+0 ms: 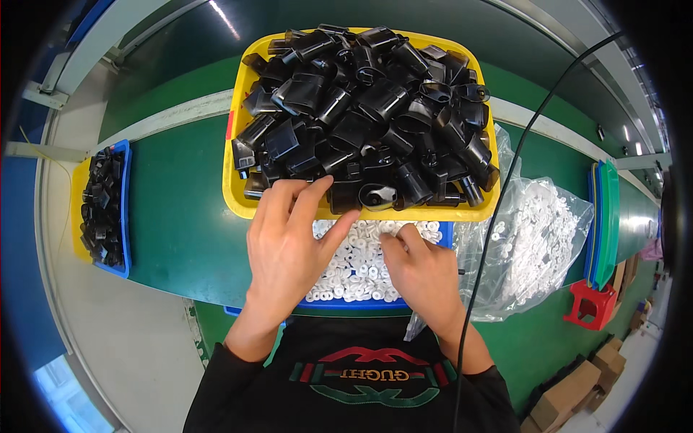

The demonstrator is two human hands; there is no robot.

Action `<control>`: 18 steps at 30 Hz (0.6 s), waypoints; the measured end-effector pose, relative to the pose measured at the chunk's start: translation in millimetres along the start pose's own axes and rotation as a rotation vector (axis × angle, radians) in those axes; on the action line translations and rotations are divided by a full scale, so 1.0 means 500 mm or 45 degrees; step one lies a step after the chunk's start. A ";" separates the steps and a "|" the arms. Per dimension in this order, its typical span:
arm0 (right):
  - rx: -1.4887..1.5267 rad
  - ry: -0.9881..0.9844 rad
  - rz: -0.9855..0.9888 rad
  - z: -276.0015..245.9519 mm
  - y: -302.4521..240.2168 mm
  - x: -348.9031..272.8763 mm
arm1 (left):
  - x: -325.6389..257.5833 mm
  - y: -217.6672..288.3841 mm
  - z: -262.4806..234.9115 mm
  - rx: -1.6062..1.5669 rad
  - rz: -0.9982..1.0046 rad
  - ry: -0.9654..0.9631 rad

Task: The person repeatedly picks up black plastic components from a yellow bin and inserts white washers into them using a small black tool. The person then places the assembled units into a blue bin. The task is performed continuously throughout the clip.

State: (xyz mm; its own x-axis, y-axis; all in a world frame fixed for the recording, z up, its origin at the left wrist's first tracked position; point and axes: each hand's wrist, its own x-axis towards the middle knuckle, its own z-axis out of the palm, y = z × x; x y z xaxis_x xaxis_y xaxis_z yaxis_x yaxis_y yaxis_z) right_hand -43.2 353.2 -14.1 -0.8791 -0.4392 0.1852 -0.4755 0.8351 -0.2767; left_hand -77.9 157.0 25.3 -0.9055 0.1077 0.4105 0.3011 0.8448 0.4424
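My left hand (285,234) is at the front rim of a yellow tray (232,193) heaped with black plastic housings (354,130). Its thumb and index finger lie around one black housing (345,196) that overlaps the rim, open end toward the right. Below, a blue tray (445,234) holds many small white plastic rings (354,270), partly hidden by the yellow tray and my hands. My right hand (426,274) has its fingers bent together in a pinch over those rings; whatever is between the fingertips is hidden.
A clear plastic bag (538,242) of white rings lies on the right of the green table (180,209). A blue bin (126,209) with black parts stands far left. One black cable (505,187) hangs across the right side. Beyond the bag is a red stool (590,304).
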 end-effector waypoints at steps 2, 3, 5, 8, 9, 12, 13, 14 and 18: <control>0.044 0.015 0.011 0.000 0.000 0.001 | -0.001 -0.002 0.009 -0.004 -0.051 0.029; 0.098 0.049 0.037 -0.004 -0.001 0.002 | -0.001 0.000 0.009 -0.018 -0.083 0.022; 0.211 0.111 0.090 -0.012 -0.006 0.004 | -0.004 0.004 0.010 -0.046 -0.151 0.002; 0.271 0.186 0.107 -0.005 0.002 0.002 | -0.011 0.000 0.026 -0.231 -0.142 0.048; 0.282 0.210 0.095 -0.003 0.005 0.001 | -0.012 0.003 0.025 -0.287 -0.186 0.055; 0.314 0.279 0.078 0.000 0.012 -0.002 | -0.015 0.011 0.018 -0.400 -0.253 0.059; 0.326 0.299 0.081 -0.001 0.013 -0.001 | -0.016 0.007 0.012 -0.401 -0.235 0.052; 0.340 0.320 0.083 -0.002 0.013 -0.001 | -0.018 0.002 0.007 -0.400 -0.218 0.046; 0.516 0.351 0.096 -0.024 0.005 0.008 | -0.053 -0.028 0.001 -0.927 -0.301 0.083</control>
State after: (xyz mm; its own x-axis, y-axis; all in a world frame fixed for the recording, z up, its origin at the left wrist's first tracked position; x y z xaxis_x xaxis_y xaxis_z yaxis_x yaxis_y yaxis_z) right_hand -47.4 357.5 -3.0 -0.8961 -0.2326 0.3779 -0.4334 0.6413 -0.6332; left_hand -58.3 142.7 8.0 -0.9577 -0.0832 0.2756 0.2429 0.2806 0.9286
